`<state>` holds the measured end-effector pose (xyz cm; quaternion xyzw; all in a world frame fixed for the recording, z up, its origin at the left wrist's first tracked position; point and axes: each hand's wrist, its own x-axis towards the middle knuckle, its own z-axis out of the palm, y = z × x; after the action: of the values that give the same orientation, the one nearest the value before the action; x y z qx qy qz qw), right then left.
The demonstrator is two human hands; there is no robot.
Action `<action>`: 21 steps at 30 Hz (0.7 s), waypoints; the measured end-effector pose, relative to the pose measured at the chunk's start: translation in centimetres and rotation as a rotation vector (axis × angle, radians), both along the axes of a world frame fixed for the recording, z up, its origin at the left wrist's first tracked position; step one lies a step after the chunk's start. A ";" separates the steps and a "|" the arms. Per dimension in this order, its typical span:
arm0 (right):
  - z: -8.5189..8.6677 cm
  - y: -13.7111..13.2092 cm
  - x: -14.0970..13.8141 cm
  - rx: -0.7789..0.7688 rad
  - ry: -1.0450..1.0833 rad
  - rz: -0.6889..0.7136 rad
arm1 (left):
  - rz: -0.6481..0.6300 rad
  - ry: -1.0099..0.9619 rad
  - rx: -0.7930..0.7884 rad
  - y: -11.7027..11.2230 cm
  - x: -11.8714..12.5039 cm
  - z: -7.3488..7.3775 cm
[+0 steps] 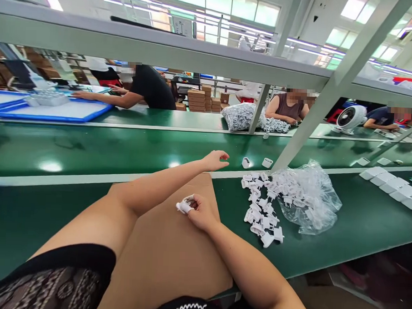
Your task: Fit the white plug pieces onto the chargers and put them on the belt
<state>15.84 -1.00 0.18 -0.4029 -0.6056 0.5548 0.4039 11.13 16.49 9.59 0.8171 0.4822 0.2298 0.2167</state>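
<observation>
A: Where are we holding the white plug part [184, 206]?
B: We are pinching it in our right hand [200, 212] above the cardboard sheet [174, 258]. Our left hand [215, 160], fingers loosely spread, is hovering just past the sheet's far edge, over the green belt [90, 149].

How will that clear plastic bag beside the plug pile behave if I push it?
The clear bag looks thin and crumpled, so probably floppy. Loose white plugs lie beside it, more inside, so pushing may spill some.
</observation>
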 end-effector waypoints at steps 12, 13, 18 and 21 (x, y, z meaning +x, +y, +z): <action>0.5 -0.2 0.8 0.241 -0.380 0.086 | -0.217 0.256 0.000 7.6 8.1 -3.7; 0.6 -0.2 0.8 0.250 -0.381 0.093 | -0.207 0.251 -0.001 7.4 7.7 -3.8; 0.9 0.0 1.0 0.291 -0.373 0.065 | -0.110 0.145 0.057 4.2 2.2 -2.9; 1.4 0.5 1.6 0.382 -0.370 0.003 | -0.007 0.048 0.094 0.4 -3.4 -2.2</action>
<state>17.41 -0.52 1.59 -0.4132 -0.7633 0.3480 0.3543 7.69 16.92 7.42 0.8333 0.4732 0.2320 0.1671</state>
